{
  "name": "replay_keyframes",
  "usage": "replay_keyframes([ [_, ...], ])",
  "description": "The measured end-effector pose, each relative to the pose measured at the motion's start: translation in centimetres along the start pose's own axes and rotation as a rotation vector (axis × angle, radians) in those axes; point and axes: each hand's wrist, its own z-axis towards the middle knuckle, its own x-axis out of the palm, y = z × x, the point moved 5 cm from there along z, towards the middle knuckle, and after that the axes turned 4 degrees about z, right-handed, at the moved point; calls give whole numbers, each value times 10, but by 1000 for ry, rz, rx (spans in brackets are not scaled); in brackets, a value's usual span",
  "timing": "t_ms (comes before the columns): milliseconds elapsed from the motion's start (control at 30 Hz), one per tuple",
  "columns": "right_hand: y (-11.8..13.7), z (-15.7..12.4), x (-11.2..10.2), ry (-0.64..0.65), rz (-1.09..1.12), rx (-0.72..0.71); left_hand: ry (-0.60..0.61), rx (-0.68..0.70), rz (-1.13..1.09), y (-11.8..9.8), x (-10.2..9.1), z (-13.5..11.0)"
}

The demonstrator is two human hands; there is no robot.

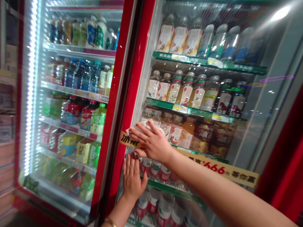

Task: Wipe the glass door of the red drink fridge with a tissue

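Observation:
My right hand [151, 142] holds a thin white wipe [145, 126] flat against the glass door [265, 126] of a red-framed drinks fridge. Its fingers are stretched over the wipe and point up and left. Just below it, my left hand [133, 176] lies with extended fingers against the left side of the same door; nothing shows in it. A beige strip with black and red lettering [243, 177] runs across the door, partly covered by my right hand and forearm. Bottled drinks [187, 90] stand on shelves behind the glass.
A second lit fridge [94, 192] with bottles [81, 75] on several shelves stands on the left. A red frame [113, 78] edges it beside the nearer door. Stacked boxes [7, 164] are at the far left, and something red [284, 170] is at the right.

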Motion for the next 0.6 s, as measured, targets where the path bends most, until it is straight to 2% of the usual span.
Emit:
replay_keyframes([
  [67, -5, 2, -4, -24, 4, 64, -9, 10, 3, 0, 0, -1],
  [133, 2, -1, 0, -32, 7, 99, -8, 14, 9, 0, 1, -2],
  [267, 25, -5, 14, 44, -5, 2, 5, 11, 6, 1, 1, 1],
  [333, 16, 0, 6, 41, -39, 14, -5, 22, -21, 0, -2, 5],
  [400, -12, 2, -17, -22, -98, 120, -12, 17, -56, 1, -4, 9],
  [467, -46, -12, -47, -107, -193, 278, -15, 4, -81, 2, -4, 12],
  [533, -71, -48, -72, -179, -318, 492, -20, -8, -96, 4, -1, 10],
  [600, -74, -101, -83, -238, -439, 746, -22, -47, -141, 8, 4, 4],
])
